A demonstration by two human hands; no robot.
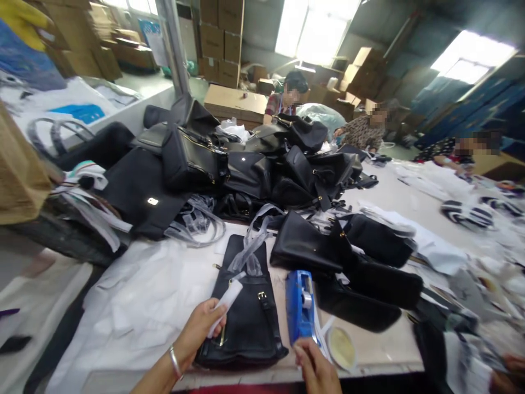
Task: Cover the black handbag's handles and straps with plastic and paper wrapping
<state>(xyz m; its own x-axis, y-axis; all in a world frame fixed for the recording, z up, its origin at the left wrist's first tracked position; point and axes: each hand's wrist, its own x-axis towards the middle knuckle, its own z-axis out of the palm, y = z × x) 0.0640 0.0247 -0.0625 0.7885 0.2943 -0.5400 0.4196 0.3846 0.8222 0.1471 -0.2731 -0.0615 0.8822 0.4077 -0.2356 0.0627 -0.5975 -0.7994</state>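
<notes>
A black bag [246,323] with gold buckles lies flat near the table's front edge, its straps wrapped in clear plastic. Over its left side, my left hand [211,323] pinches a whitish translucent strip [227,303] between thumb and fingers. My right hand [314,364] is at the near end of a blue tape dispenser [301,312], its fingers curled together; whether they hold a piece of tape is too small to tell. Just right of that hand sits a round roll [342,347].
Many black bags [246,172] are heaped across the table behind. White sheets [143,295] lie at the left. More black bags [361,301] are right of the dispenser. Several people work on the far side; another person's hand [514,366] shows at the lower right.
</notes>
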